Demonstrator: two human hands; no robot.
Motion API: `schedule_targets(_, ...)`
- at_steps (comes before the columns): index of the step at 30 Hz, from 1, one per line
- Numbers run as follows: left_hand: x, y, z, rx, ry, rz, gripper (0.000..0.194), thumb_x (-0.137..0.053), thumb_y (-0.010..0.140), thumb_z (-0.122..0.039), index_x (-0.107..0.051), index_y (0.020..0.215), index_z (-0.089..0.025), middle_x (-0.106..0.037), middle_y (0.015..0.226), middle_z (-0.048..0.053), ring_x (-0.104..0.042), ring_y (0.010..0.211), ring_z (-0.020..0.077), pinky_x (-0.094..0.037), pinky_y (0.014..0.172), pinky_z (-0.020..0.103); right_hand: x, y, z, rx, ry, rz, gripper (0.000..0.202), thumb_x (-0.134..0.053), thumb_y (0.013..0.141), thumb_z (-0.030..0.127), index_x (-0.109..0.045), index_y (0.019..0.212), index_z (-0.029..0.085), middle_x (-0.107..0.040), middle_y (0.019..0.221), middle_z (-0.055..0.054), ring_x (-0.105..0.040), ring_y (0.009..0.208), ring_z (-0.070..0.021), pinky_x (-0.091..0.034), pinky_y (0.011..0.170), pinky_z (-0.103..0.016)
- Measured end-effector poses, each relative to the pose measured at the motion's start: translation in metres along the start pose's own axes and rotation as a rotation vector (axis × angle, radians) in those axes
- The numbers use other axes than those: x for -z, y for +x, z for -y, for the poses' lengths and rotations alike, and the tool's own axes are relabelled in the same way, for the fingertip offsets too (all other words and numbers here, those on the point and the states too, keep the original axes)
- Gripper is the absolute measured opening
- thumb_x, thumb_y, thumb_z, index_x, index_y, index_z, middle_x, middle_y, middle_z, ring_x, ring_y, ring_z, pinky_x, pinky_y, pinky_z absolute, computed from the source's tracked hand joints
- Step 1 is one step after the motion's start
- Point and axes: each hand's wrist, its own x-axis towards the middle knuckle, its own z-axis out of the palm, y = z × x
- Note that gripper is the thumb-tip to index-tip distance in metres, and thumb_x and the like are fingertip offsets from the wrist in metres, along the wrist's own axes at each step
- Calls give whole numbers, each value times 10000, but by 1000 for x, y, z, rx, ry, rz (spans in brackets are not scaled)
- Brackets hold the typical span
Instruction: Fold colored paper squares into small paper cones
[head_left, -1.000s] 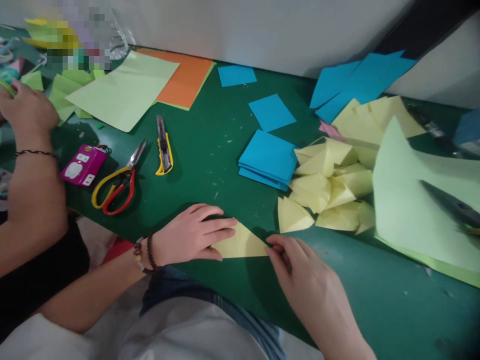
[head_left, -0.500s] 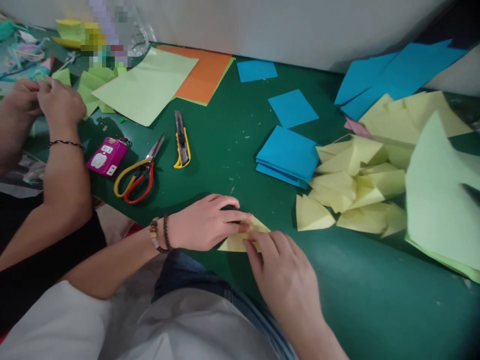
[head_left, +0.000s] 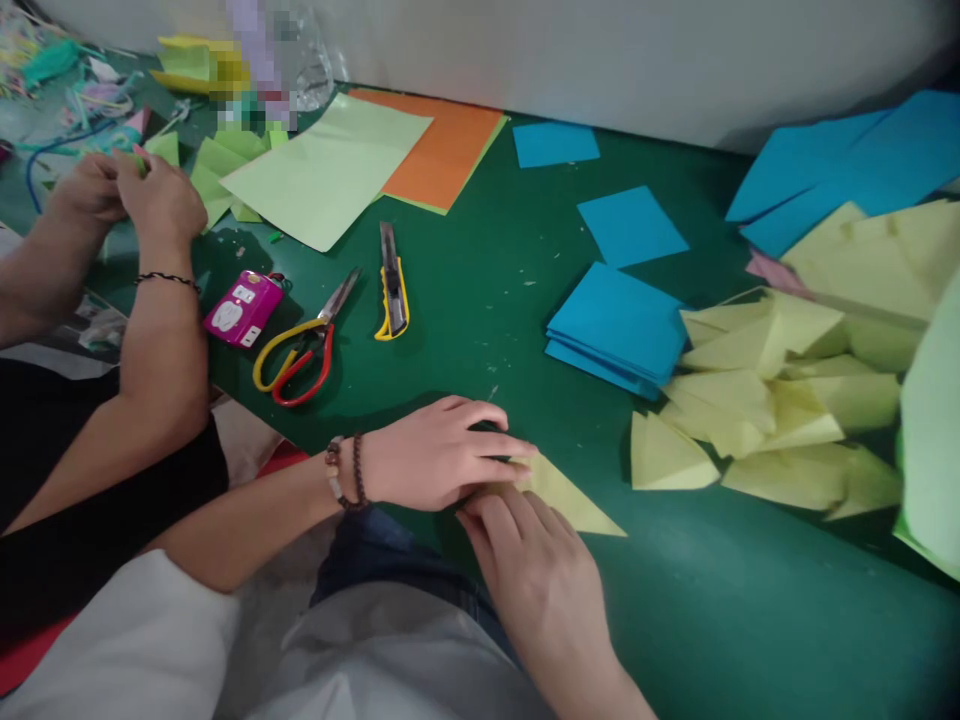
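Head view: green table with paper and tools spread over it
Co-worker's hands: fingertips together, hold unclear
Purple box: near the table's edge, just beside the scissors
Scissors: one handle yellow, one red, lying near the yellow cutter
Left hand: unclenched, fingers laid across the yellow paper
Right hand: fingers bent over the paper's near side; whether they pinch it, cannot tell
Yellow paper: on the table beneath both hands, pointed corner showing rightward
Blue stack: beside folded yellow pieces
Pale green sheet: far right
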Motion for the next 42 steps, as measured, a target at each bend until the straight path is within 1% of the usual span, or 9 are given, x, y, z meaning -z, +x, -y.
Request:
schedule_targets(6,1,0,0,17,-37,9,326,-438,964,-204,-610,1238,-242,-543,1405,-35,-444,1209,232,-387,922,381,16,-13,-9,32,241,-69,106,-561,928,230,-579,828,200,-621,734,-26,-567,679,-164,-422,639,-300)
schedule_targets(7,1,0,0,11,-46,11,325,-434,965,-206,-610,1237,-237,-545,1404,-26,-447,1207,233,-384,926,386,22,-15,-17,34,204,-111,29,-590,908,199,-601,884,189,-653,791,-42,-592,729,-172,-441,679,-307)
schedule_targets(12,0,1,2,6,-135,-21,324,-418,977,-233,-612,1234,-201,-574,1368,30,-453,1188,250,-369,949,407,41,-21,-54,186,-27,-80,193,-592,888,133,-651,1071,151,-716,1059,-104,-640,941,-245,-467,783,-383)
schedule_targets(18,4,5,0,1,-318,-74,371,-361,997,-252,-581,1277,-147,-624,1286,83,-469,1168,241,-355,994,391,46,-11,-71,498,-116,-29,276,-456,885,16,-688,1011,100,-727,1075,-143,-684,958,-251,-523,806,-393)
schedule_targets(28,21,51,6,98,-397,-2,360,-379,1007,-281,-672,1147,-125,-723,1102,67,-625,955,209,-438,840,317,45,1,-89,680,-114,-78,222,-505,869,70,-709,947,111,-740,1033,-139,-706,885,-246,-580,715,-371)
schedule_targets(33,25,69,14,150,-548,33,347,-397,1008,-317,-675,1139,-156,-714,1131,62,-652,1022,181,-456,832,253,52,-1,-94,635,-90,-53,284,-469,874,68,-678,1063,102,-711,1118,-169,-705,959,-285,-588,757,-411)
schedule_targets(37,20,66,22,71,-733,-10,381,-402,1001,-398,-664,1147,-163,-689,1160,84,-612,1075,172,-435,935,265,55,1,-100,527,-25,-86,301,-534,861,85,-638,1138,139,-727,1096,-131,-712,958,-258,-596,789,-378)
schedule_targets(39,18,63,24,19,-759,-61,467,-536,902,-552,-667,1129,-165,-677,1161,104,-583,1100,216,-410,991,329,54,1,-101,331,62,-164,294,-574,849,96,-624,1120,197,-756,991,-71,-730,861,-208,-603,754,-320)
schedule_targets(42,18,62,21,-4,-780,-166,641,-756,646,-642,-673,1058,-158,-682,1059,108,-567,1054,258,-401,989,383,51,-2,-97,-164,273,-298,224,-615,840,156,-602,1045,246,-749,838,-19,-721,683,-159,-600,636,-255)
